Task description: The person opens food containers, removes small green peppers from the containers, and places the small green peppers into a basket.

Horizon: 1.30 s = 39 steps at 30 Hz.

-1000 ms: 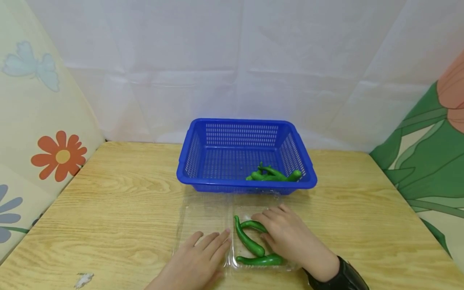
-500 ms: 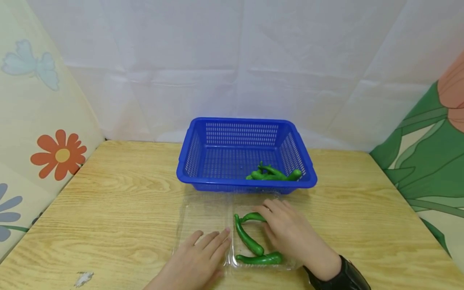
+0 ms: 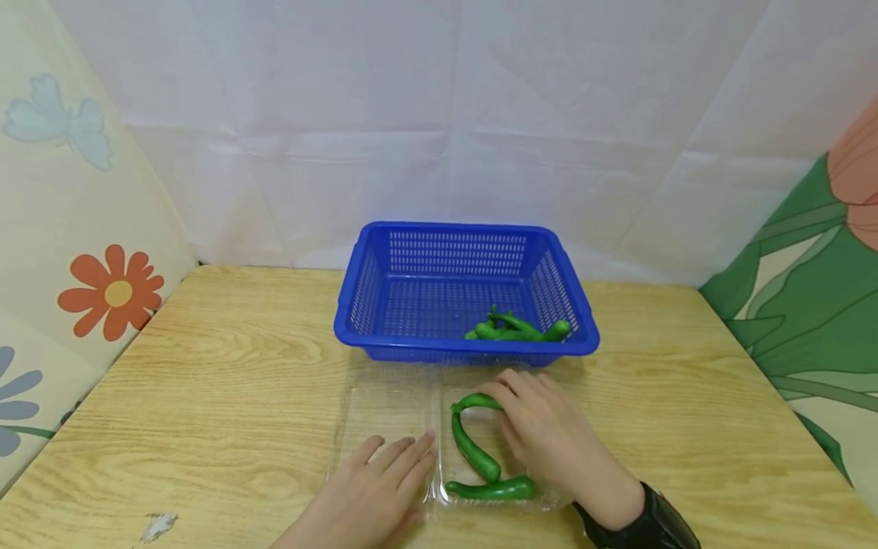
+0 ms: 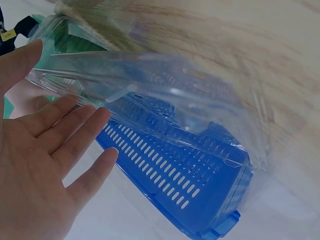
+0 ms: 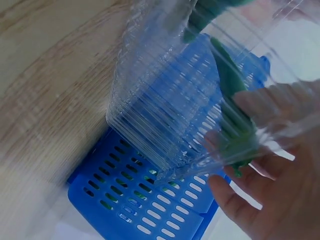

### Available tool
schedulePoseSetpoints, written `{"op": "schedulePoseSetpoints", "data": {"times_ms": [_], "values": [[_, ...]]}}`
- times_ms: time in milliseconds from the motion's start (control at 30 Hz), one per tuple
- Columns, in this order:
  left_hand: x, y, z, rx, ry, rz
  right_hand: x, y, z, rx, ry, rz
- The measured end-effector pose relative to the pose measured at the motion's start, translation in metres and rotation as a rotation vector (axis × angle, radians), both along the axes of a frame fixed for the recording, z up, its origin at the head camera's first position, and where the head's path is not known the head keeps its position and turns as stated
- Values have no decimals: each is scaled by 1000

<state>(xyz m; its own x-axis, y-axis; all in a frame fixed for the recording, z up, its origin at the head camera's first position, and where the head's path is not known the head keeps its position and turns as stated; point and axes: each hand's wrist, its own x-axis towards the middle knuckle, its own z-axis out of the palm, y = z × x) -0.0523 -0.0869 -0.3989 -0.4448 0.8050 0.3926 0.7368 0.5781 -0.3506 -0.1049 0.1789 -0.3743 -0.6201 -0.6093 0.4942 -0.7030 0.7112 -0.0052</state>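
Note:
A clear plastic clamshell box point(image 3: 384, 404) lies unfolded on the table. My left hand point(image 3: 373, 488) rests with straight fingers along its middle fold. In the right half, my right hand point(image 3: 549, 435) pinches a curved green chili pepper point(image 3: 479, 400), whose far end is covered by the fingers. That pepper's free tip meets a second green pepper point(image 3: 475, 451) lying lengthwise. Across the near edge lies a third pepper point(image 3: 490, 489). The right wrist view shows the held pepper point(image 5: 232, 115) through the clear wall, with fingers around it.
Directly behind the box stands a blue perforated basket point(image 3: 466, 347), with several green peppers point(image 3: 514, 330) in its front right corner. A white cloth point(image 3: 439, 137) hangs behind the table point(image 3: 226, 396). A black watch point(image 3: 652, 522) is on the right wrist.
My right hand has moved slightly toward the basket, shifting the pinched pepper the same way within the box. The lengthwise pepper's upper end has slid right. My left hand has stayed put.

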Motion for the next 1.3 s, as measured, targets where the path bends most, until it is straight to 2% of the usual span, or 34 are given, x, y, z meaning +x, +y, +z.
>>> {"op": "schedulePoseSetpoints", "data": {"times_ms": [533,900,1300], "values": [[1,0,1,-25,-19,24,2,-2,6,-58,20,-12],[2,1,1,-31,-28,30,0,-2,9,-185,167,40],[2,0,1,-23,-17,22,3,-1,13,-264,175,-32]]}}
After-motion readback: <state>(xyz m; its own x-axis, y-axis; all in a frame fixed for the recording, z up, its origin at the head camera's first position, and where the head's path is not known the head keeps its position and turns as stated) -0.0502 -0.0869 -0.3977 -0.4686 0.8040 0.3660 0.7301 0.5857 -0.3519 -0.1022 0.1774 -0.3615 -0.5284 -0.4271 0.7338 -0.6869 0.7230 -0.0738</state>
